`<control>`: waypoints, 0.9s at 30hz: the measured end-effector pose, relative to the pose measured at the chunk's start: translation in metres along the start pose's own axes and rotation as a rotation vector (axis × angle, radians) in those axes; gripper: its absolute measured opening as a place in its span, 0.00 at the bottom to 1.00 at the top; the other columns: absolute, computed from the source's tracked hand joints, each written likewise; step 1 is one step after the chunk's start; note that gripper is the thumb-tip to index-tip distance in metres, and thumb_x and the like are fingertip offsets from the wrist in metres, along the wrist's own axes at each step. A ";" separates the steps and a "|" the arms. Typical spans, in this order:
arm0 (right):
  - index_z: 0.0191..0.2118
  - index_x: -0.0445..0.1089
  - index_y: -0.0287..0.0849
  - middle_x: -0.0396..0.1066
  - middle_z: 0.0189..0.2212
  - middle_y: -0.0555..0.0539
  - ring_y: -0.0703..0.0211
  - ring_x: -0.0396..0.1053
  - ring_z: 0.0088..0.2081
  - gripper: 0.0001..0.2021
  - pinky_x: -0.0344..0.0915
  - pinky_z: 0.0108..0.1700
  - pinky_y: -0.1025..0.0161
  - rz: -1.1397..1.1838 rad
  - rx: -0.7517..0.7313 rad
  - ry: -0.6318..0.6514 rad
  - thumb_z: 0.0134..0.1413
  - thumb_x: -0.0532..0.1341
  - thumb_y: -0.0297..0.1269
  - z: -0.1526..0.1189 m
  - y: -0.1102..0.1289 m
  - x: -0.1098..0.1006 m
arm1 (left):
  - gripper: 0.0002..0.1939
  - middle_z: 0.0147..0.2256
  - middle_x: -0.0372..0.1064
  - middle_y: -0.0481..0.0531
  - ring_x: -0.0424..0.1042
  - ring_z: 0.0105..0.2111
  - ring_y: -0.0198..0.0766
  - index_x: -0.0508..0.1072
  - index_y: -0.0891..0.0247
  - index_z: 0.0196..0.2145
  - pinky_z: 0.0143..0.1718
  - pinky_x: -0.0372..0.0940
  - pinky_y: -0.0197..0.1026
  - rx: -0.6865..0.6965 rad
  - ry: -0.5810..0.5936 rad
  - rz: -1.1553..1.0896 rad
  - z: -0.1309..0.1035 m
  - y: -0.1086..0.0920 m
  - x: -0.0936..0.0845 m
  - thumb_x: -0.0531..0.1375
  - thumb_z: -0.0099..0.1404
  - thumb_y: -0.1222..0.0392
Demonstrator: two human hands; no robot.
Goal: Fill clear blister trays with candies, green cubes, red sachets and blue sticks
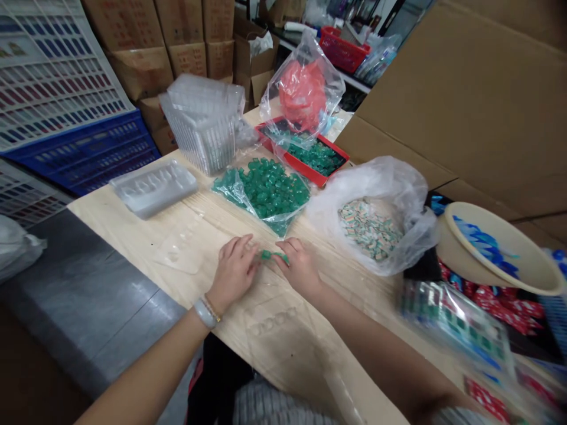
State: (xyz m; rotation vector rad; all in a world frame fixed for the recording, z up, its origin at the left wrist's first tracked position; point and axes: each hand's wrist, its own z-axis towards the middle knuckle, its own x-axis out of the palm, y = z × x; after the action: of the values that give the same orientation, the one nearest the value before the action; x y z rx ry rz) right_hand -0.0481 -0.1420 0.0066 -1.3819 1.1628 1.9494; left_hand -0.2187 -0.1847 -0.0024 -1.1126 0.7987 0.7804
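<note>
Small shiny green pieces (266,255) sit in a short row between my two hands, just above the wooden tabletop or on it. My left hand (233,268) is closed at the left end of the row, its fingertips and thumb drawn together against it. On the other end, the thumb and forefinger of my right hand (301,268) pinch a green piece. Just beyond lies an open clear bag of similar green pieces (270,189). A clear moulded plastic tray (179,245) lies flat left of my left hand, and another clear tray (277,321) is nearer my body.
Stacked clear trays (153,186) and a clear plastic basket (204,124) stand at left. A red box (310,171) holds green pieces. At right are a bag of mottled chips (372,227), a cream basin (469,248) and packed trays (460,324). A cardboard sheet (465,88) rises behind.
</note>
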 end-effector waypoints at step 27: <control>0.47 0.64 0.43 0.65 0.38 0.44 0.56 0.62 0.41 0.16 0.62 0.42 0.58 0.315 -0.043 0.057 0.50 0.57 0.35 0.026 -0.063 -0.043 | 0.15 0.41 0.64 0.55 0.62 0.42 0.40 0.67 0.62 0.45 0.44 0.58 0.43 0.156 0.242 -0.187 0.088 -0.004 -0.006 0.55 0.59 0.58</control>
State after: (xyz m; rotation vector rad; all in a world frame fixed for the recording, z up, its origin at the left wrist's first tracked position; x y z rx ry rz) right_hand 0.0031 -0.0831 0.0264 -1.3494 1.4468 2.1716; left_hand -0.2047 -0.1026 0.0254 -1.1351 0.9260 0.4246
